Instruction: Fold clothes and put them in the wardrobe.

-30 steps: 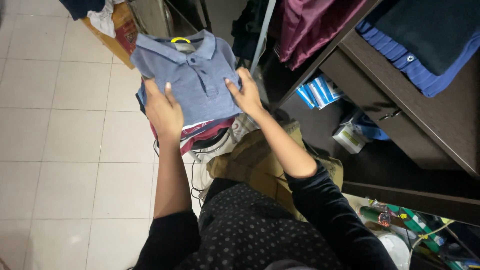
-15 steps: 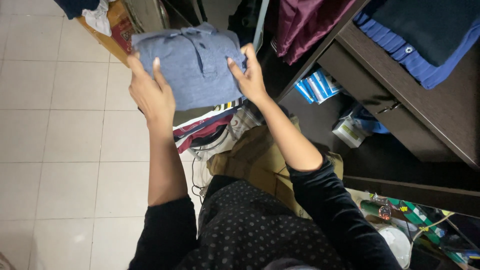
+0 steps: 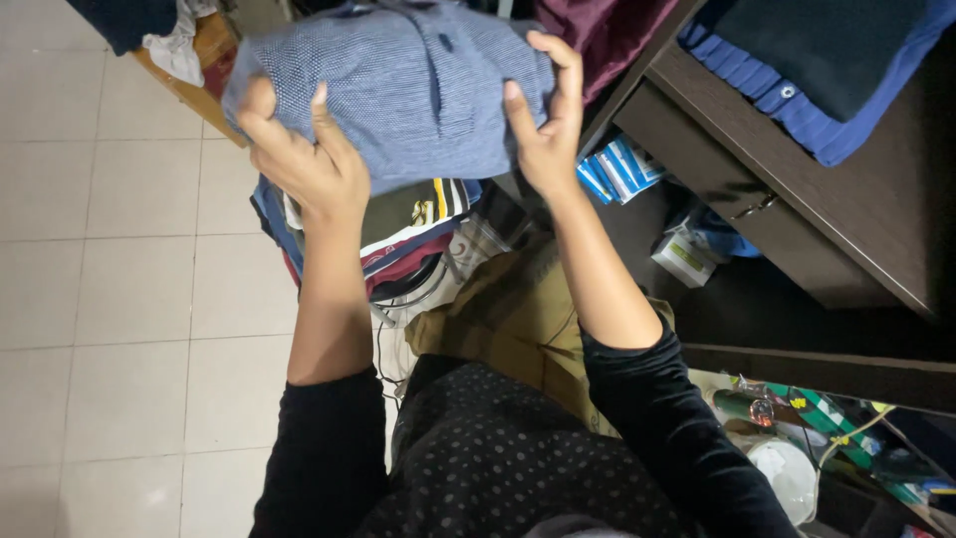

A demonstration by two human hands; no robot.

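Both hands hold a folded blue-grey knit polo shirt [image 3: 398, 90] up in the air, above a stack of folded clothes [image 3: 398, 224] that sits over the pale tiled floor [image 3: 119, 299]. The left hand [image 3: 304, 159] grips the shirt's left edge, its fingers [image 3: 319, 110] curled up over the top of the fabric and closed on it. The right hand [image 3: 548, 120] clamps the right edge, thumb on the near face and fingers [image 3: 563, 60] wrapped round the far side, also closed tight on the cloth. The shirt is bunched a little between the two grips and covers the far part of the stack; the stack's striped, red and blue layers show just under its near edge.

To the right stands a dark brown wooden shelf unit [image 3: 797, 219], with a folded dark navy and blue garment [image 3: 827, 70] lying on its top board near the far right corner. Under that board, small blue and white boxes [image 3: 617, 164] lean together, and a small white carton [image 3: 682, 259] lies near them. A maroon cloth [image 3: 607, 30] hangs just behind the right hand.
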